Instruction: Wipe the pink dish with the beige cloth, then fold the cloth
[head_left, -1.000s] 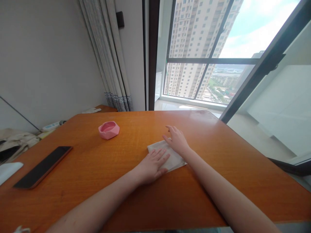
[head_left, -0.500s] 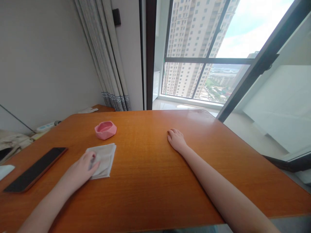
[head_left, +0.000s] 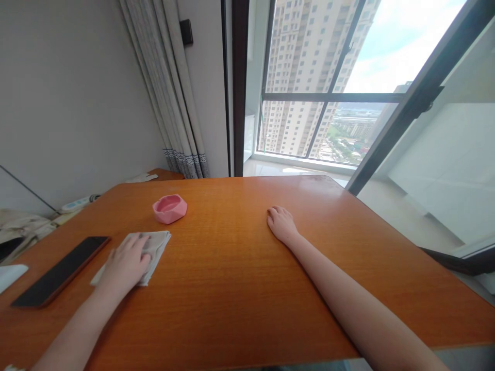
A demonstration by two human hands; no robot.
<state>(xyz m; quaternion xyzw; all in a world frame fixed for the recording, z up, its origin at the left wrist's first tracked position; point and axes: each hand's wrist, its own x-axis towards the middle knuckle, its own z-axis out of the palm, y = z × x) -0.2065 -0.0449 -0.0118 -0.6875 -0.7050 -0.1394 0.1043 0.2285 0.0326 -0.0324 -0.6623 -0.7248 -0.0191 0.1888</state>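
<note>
A folded pale grey cloth (head_left: 155, 247) lies flat on the wooden table (head_left: 232, 288). On top of it rests my left hand (head_left: 126, 260), palm down with its fingers stretched out, covering the cloth's middle. My right hand (head_left: 281, 222) lies on the tabletop to the right, fingers curled in and nothing seen in them. Beyond the cloth stands a pink faceted ashtray (head_left: 170, 208), apart from both hands. Left of the cloth is a long, flat black slab with a brownish edge (head_left: 62, 272).
At the far left a white power strip (head_left: 75, 204) and crumpled fabric (head_left: 17, 226) lie past the table's edge. A white item (head_left: 11, 275) sits at the left. Behind are a grey curtain (head_left: 166, 93) and a large window (head_left: 328, 97).
My left hand has gone from bent fingers to lying flat, and the cloth has shifted left and turned beneath it. My right hand stays in place.
</note>
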